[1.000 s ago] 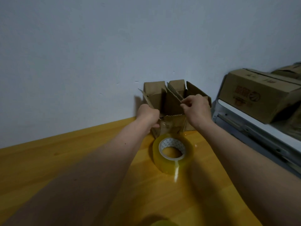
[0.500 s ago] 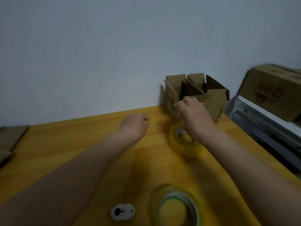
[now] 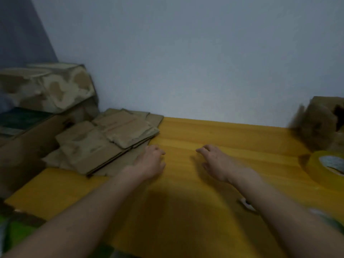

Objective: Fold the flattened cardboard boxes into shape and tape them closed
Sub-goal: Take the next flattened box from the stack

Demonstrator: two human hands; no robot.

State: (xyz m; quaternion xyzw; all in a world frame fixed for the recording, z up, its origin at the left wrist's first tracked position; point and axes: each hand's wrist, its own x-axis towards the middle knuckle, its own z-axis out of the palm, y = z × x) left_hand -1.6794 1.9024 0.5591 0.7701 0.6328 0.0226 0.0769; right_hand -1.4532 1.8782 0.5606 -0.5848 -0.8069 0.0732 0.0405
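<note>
A stack of flattened cardboard boxes (image 3: pixel 104 140) lies at the table's back left corner. My left hand (image 3: pixel 150 162) hovers just right of the stack's near edge, fingers loosely curled and holding nothing. My right hand (image 3: pixel 216 162) is over the bare yellow table (image 3: pixel 204 135), fingers relaxed and empty. The folded cardboard box (image 3: pixel 316 125) stands blurred at the far right by the wall. A roll of clear yellowish tape (image 3: pixel 325 166) lies flat in front of that box.
A large worn carton (image 3: pixel 46 86) rests on other boxes beyond the table's left edge. A small white object (image 3: pixel 246 204) peeks out beside my right forearm. Another tape roll (image 3: pixel 329 218) is partly seen at the lower right. A pale wall backs the table.
The view has swung left, away from the folded box toward the flat stack. Both hands have let go of the box and moved left across the table; the right hand left the tape roll.
</note>
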